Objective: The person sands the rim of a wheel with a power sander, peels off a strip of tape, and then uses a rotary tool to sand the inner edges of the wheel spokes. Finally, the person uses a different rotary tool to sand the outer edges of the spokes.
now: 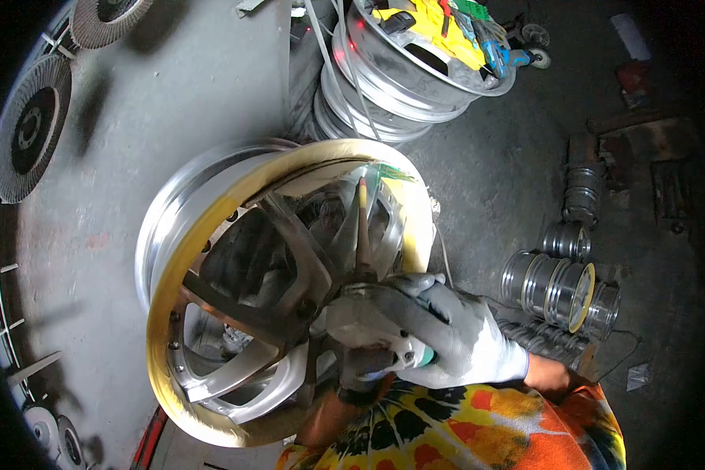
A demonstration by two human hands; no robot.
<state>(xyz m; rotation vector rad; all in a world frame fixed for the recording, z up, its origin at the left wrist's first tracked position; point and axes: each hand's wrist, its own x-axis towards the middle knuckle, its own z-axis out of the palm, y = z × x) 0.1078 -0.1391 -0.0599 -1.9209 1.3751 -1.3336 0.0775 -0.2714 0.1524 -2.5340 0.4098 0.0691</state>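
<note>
My right hand [466, 333], in a pale grey glove, wraps round a hand-held power tool [360, 317] with a grey body. Its narrow arm [363, 227], yellow and red near the tip, points up over the spokes. Beneath the tool my left hand [364, 366], in a darker glove, closes on its lower part; most of its fingers are hidden. The tool is over the middle of a large spoked wheel rim [270, 345]. Yellow tape [163, 313] covers the rim's outer lip.
Stacked wheel rims [403, 86] behind hold a yellow cloth [423, 23] and a blue tool [505, 56]. More rims [544, 286] lie on the floor at right. Abrasive discs [31, 129] hang along the left wall. A cable [341, 70] runs down near the stack.
</note>
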